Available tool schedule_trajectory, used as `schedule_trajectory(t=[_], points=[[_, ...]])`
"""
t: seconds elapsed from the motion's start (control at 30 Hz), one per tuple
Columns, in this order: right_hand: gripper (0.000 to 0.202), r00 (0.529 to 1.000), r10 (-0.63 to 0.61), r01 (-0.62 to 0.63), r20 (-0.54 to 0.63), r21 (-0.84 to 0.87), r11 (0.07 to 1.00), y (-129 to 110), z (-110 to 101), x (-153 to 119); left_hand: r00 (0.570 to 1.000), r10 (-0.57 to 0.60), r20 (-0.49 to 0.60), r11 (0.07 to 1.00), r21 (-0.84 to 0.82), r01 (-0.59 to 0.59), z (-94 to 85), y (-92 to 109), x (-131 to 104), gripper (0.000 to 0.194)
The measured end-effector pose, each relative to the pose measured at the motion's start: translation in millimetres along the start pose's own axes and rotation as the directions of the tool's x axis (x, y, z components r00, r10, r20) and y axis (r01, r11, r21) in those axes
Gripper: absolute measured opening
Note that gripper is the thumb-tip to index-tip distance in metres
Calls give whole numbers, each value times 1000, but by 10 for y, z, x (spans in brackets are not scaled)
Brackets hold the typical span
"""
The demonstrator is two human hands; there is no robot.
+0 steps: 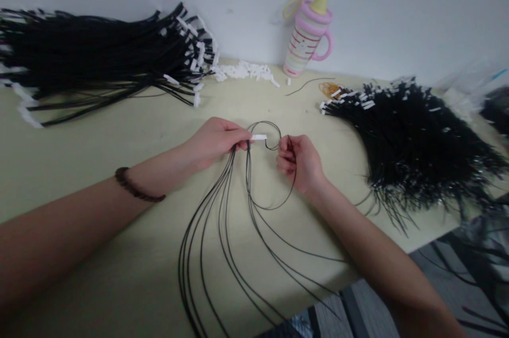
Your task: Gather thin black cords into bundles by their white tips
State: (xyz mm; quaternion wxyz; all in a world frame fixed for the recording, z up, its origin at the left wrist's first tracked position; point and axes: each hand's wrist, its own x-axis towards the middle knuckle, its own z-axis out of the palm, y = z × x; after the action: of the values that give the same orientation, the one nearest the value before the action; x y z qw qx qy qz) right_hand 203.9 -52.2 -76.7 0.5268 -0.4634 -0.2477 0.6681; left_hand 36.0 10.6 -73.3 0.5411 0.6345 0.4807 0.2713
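Note:
Between thumb and fingers, my left hand (222, 139) pinches a small white connector housing (259, 137) with several thin black wires (202, 210) hanging from it. The wires fan out over the table toward its front edge. Just right of the connector, my right hand (300, 160) is closed, fingers curled around a thin black wire. That wire loops below the hand and back toward the bundle. Another small loop of wire (274, 124) arcs between the connector and my right hand. The wire's tip is hidden by my fingers.
Black cables with white connectors (99, 51) are heaped at the back left, beside loose white connectors (246, 70). A pink bottle (304, 41) stands against the wall. At right lies a pile of black wires (413, 141), with orange rubber bands (329, 88) near its left end.

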Motion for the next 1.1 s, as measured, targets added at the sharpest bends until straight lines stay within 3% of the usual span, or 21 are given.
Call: schedule_trajectory(t=[0.23, 0.5, 0.7, 1.1], points=[[19, 971, -237, 230, 10, -295, 928, 95, -9, 16, 1000, 0, 1, 999, -45, 0, 2, 29, -23, 21], [19, 957, -284, 245, -61, -355, 902, 150, -18, 18, 1000, -9, -6, 998, -69, 9, -3, 8, 1, 19], [16, 915, -400, 347, -47, -410, 843, 173, -28, 46, 999, -38, -5, 996, -87, 37, 7, 34, -8, 19], [21, 894, -447, 375, 16, -571, 730, 210, -87, 72, 999, -42, -14, 994, -100, 40, 12, 44, -23, 20]])
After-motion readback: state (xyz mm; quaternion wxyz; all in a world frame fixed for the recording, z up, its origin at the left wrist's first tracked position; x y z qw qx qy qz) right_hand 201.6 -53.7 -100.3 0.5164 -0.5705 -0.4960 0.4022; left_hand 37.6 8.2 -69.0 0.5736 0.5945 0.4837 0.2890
